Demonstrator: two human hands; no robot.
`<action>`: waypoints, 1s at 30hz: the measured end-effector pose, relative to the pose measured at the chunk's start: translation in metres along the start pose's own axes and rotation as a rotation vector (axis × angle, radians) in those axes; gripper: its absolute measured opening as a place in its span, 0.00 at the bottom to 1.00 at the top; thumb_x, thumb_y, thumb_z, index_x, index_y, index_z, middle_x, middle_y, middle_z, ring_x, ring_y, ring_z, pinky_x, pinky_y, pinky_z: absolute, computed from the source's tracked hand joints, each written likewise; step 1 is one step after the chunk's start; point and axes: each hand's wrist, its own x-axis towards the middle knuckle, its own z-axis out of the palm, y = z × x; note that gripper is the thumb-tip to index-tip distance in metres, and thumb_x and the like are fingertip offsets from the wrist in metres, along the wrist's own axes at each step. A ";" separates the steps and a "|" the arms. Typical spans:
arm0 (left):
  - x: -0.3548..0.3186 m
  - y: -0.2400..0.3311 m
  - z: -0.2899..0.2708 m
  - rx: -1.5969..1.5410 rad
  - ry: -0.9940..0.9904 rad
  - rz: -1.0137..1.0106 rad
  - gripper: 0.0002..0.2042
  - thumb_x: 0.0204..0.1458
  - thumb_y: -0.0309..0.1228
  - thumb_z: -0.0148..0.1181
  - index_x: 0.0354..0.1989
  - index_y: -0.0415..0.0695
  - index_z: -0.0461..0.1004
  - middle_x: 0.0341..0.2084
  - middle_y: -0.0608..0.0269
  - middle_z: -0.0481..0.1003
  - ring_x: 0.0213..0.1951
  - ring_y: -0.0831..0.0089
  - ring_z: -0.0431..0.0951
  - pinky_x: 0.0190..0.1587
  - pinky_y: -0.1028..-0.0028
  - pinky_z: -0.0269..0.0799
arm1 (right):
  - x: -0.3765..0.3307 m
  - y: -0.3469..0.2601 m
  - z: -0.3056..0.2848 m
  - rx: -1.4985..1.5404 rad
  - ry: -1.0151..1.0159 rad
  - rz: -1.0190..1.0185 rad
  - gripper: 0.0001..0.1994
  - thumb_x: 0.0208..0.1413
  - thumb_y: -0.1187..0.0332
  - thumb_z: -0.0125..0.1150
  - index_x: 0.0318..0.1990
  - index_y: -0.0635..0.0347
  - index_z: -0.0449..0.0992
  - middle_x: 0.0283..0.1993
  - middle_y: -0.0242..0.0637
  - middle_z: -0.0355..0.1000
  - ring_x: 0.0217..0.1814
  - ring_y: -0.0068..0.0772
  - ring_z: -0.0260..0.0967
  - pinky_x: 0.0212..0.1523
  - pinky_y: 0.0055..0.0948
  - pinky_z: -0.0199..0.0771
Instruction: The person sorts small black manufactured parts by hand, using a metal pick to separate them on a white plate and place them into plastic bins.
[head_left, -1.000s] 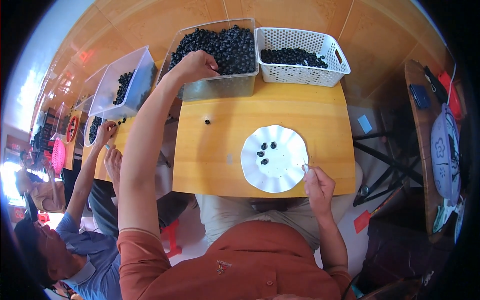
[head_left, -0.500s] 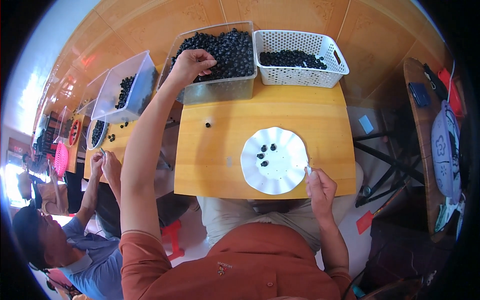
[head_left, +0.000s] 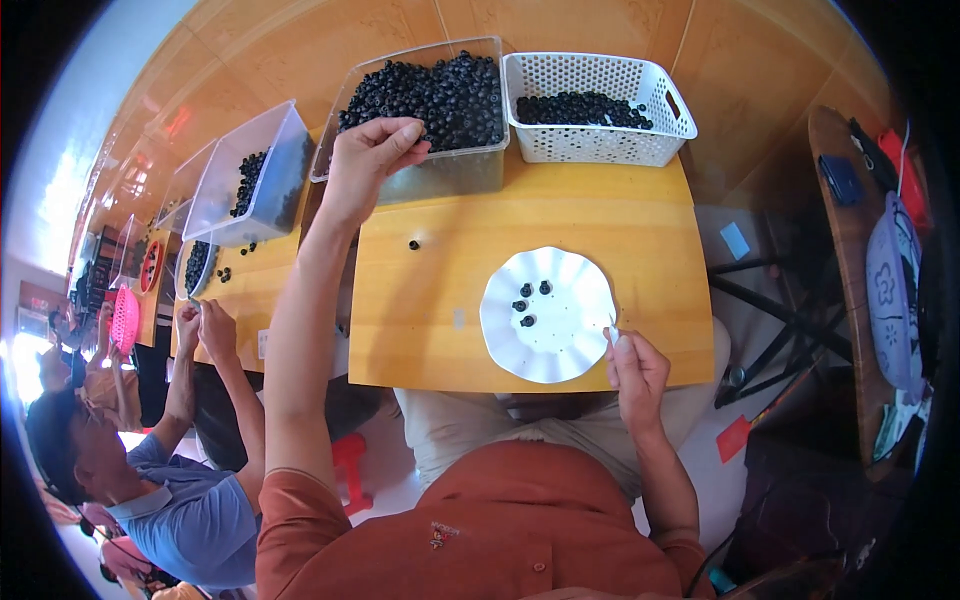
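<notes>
My left hand point(head_left: 368, 165) is over the near rim of a clear plastic bin point(head_left: 440, 180) heaped with small black round parts point(head_left: 425, 95). Its thumb and fingertips are pinched together; whatever they hold cannot be told from the black parts behind. My right hand point(head_left: 638, 368) is closed at the right edge of a white wavy-rimmed plate point(head_left: 560, 350), gripping a small thin pale tool point(head_left: 614, 328) that points up over the rim. Several small black parts point(head_left: 526, 305) stand on the plate, along with dark specks.
A white perforated basket point(head_left: 600, 150) with black parts stands right of the bin. One loose black part point(head_left: 414, 245) lies on the wooden table point(head_left: 430, 320). At left, a co-worker point(head_left: 180, 500) sits by another clear bin point(head_left: 250, 180). A wooden stand point(head_left: 850, 300) rises at right.
My left hand has drawn back from over the black parts to the bin's near rim, fingers still pinched. My right hand stays by the plate, nearly unmoved.
</notes>
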 end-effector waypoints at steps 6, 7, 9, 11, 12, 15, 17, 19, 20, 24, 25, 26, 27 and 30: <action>-0.047 -0.012 0.032 -0.524 -0.006 -0.133 0.09 0.63 0.29 0.57 0.48 0.37 0.75 0.40 0.58 0.79 0.39 0.71 0.83 0.43 0.74 0.83 | -0.001 0.000 0.002 -0.002 0.001 0.023 0.15 0.71 0.65 0.48 0.43 0.70 0.76 0.30 0.27 0.66 0.22 0.12 0.55 0.24 0.16 0.53; -0.055 -0.016 0.036 -0.580 -0.023 -0.130 0.09 0.64 0.28 0.55 0.50 0.39 0.74 0.40 0.57 0.78 0.39 0.70 0.83 0.44 0.73 0.84 | -0.001 -0.001 0.003 -0.003 0.004 0.028 0.15 0.71 0.65 0.48 0.43 0.70 0.76 0.30 0.27 0.66 0.22 0.12 0.55 0.24 0.16 0.53; -0.069 -0.026 0.044 -0.636 -0.020 -0.148 0.09 0.65 0.27 0.54 0.49 0.39 0.74 0.40 0.57 0.78 0.38 0.70 0.83 0.44 0.73 0.84 | -0.002 -0.003 0.005 -0.010 0.016 0.038 0.15 0.71 0.65 0.48 0.42 0.70 0.76 0.30 0.27 0.66 0.22 0.12 0.55 0.24 0.16 0.53; -0.081 -0.036 0.052 -0.709 0.000 -0.172 0.09 0.65 0.29 0.54 0.48 0.39 0.75 0.40 0.58 0.78 0.36 0.71 0.83 0.42 0.73 0.84 | -0.002 0.000 0.004 0.001 0.008 0.048 0.15 0.70 0.64 0.50 0.45 0.69 0.77 0.29 0.25 0.66 0.22 0.11 0.55 0.23 0.16 0.54; -0.085 -0.042 0.054 -0.711 0.002 -0.179 0.09 0.65 0.29 0.54 0.48 0.39 0.75 0.40 0.58 0.78 0.36 0.71 0.83 0.42 0.73 0.84 | -0.001 0.001 0.004 0.013 -0.003 0.051 0.15 0.69 0.64 0.52 0.47 0.69 0.77 0.28 0.23 0.66 0.23 0.10 0.54 0.23 0.16 0.54; -0.100 -0.054 0.064 -0.710 -0.056 -0.250 0.10 0.64 0.32 0.56 0.46 0.39 0.76 0.39 0.60 0.79 0.34 0.75 0.83 0.38 0.76 0.83 | -0.001 -0.001 0.005 0.006 -0.017 0.047 0.15 0.69 0.63 0.53 0.47 0.69 0.78 0.29 0.23 0.66 0.23 0.10 0.55 0.23 0.16 0.54; -0.108 -0.062 0.071 -0.737 -0.079 -0.278 0.09 0.64 0.31 0.56 0.45 0.39 0.76 0.39 0.59 0.79 0.33 0.75 0.83 0.38 0.76 0.83 | -0.001 -0.002 0.008 -0.009 -0.016 0.045 0.15 0.70 0.64 0.50 0.46 0.70 0.77 0.29 0.25 0.66 0.23 0.11 0.55 0.24 0.16 0.54; -0.116 -0.066 0.078 -0.764 -0.101 -0.306 0.09 0.64 0.31 0.57 0.44 0.38 0.76 0.38 0.59 0.79 0.33 0.75 0.83 0.38 0.76 0.82 | -0.002 -0.003 0.010 -0.025 -0.016 0.043 0.16 0.71 0.64 0.48 0.44 0.70 0.76 0.30 0.27 0.66 0.22 0.12 0.55 0.24 0.16 0.54; -0.120 -0.067 0.081 -0.799 -0.104 -0.334 0.08 0.63 0.30 0.57 0.43 0.38 0.77 0.39 0.59 0.79 0.33 0.75 0.83 0.38 0.75 0.83 | -0.002 -0.003 0.011 -0.014 -0.024 0.037 0.16 0.71 0.64 0.48 0.44 0.70 0.76 0.30 0.27 0.66 0.22 0.12 0.55 0.24 0.16 0.54; -0.135 -0.064 0.091 -0.870 -0.119 -0.390 0.06 0.62 0.26 0.58 0.42 0.38 0.77 0.40 0.56 0.80 0.36 0.71 0.84 0.42 0.73 0.84 | -0.001 -0.007 0.014 -0.001 -0.047 0.060 0.16 0.71 0.63 0.49 0.45 0.71 0.76 0.31 0.28 0.67 0.23 0.12 0.56 0.25 0.16 0.55; -0.137 -0.063 0.092 -0.873 -0.119 -0.395 0.06 0.62 0.26 0.58 0.42 0.38 0.77 0.40 0.56 0.80 0.36 0.71 0.84 0.42 0.73 0.84 | -0.001 -0.008 0.015 -0.003 -0.045 0.065 0.16 0.71 0.63 0.49 0.45 0.71 0.76 0.31 0.28 0.67 0.23 0.12 0.56 0.25 0.16 0.55; -0.139 -0.062 0.093 -0.882 -0.129 -0.394 0.06 0.61 0.25 0.59 0.43 0.38 0.77 0.40 0.55 0.80 0.37 0.70 0.84 0.43 0.73 0.84 | 0.000 -0.008 0.016 -0.001 -0.055 0.045 0.16 0.71 0.63 0.49 0.45 0.71 0.76 0.31 0.27 0.67 0.23 0.12 0.56 0.25 0.16 0.55; -0.142 -0.062 0.094 -0.890 -0.137 -0.391 0.06 0.60 0.23 0.59 0.43 0.38 0.77 0.40 0.54 0.80 0.39 0.68 0.84 0.45 0.72 0.84 | 0.000 -0.008 0.018 0.001 -0.068 0.024 0.16 0.71 0.63 0.49 0.46 0.71 0.76 0.31 0.27 0.67 0.23 0.12 0.56 0.25 0.16 0.55; -0.150 -0.069 0.098 -0.907 -0.114 -0.391 0.08 0.59 0.21 0.59 0.46 0.39 0.76 0.40 0.53 0.80 0.40 0.66 0.84 0.46 0.71 0.84 | 0.000 -0.010 0.022 0.065 -0.078 0.050 0.14 0.68 0.63 0.55 0.45 0.68 0.78 0.29 0.22 0.65 0.27 0.11 0.56 0.27 0.16 0.56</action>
